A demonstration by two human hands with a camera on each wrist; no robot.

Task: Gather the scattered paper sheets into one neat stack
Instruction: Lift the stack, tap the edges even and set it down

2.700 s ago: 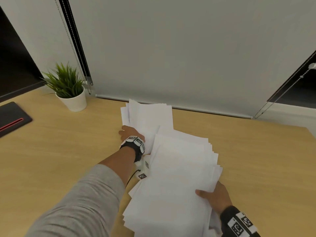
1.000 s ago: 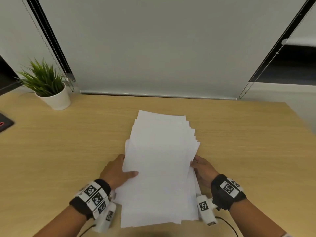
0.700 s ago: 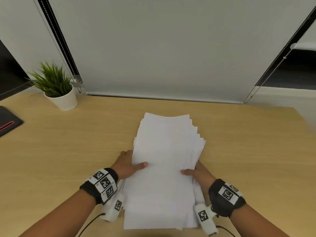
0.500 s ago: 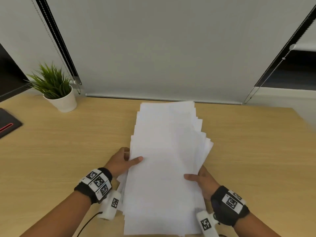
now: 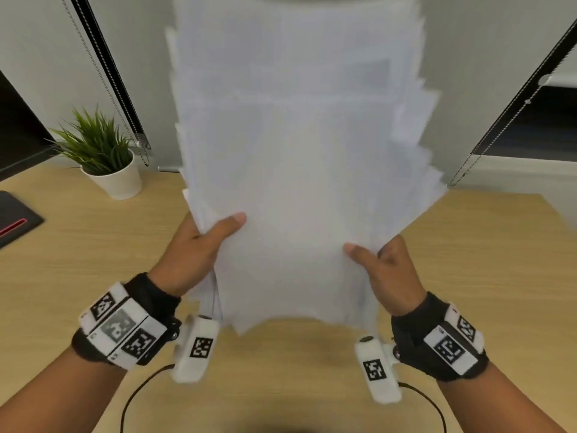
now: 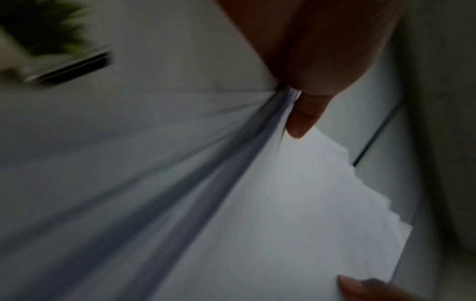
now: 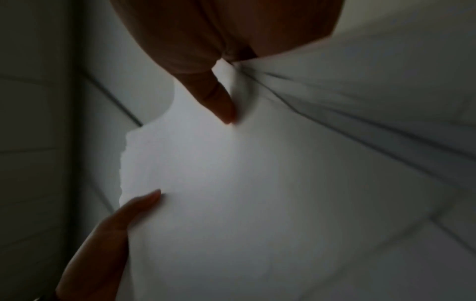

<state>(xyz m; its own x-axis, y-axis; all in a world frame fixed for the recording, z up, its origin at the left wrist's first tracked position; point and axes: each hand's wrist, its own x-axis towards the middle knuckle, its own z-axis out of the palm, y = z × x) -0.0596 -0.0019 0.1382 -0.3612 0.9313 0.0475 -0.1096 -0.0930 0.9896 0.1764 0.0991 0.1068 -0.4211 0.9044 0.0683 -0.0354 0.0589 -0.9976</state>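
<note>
- Paper stack (image 5: pixel 299 170) upright, lifted off bench (image 5: pixel 468 276), edges uneven.
- L hand (image 5: pixel 199 248) grip pinches stack's left edge; R hand (image 5: pixel 390 273) pinches right edge.
- Plant (image 5: pixel 103 154) left of stack.

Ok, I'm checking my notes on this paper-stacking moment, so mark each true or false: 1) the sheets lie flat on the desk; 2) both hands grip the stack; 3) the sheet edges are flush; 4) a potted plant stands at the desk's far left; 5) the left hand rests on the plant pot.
1) False: the paper stack is lifted upright, its lower edge above the wooden desk.
2) True: the left hand and the right hand pinch its two sides, thumbs in front.
3) False: the edges are staggered, plainly on the right side.
4) True: the potted plant stands there.
5) False: it holds the paper.
</note>
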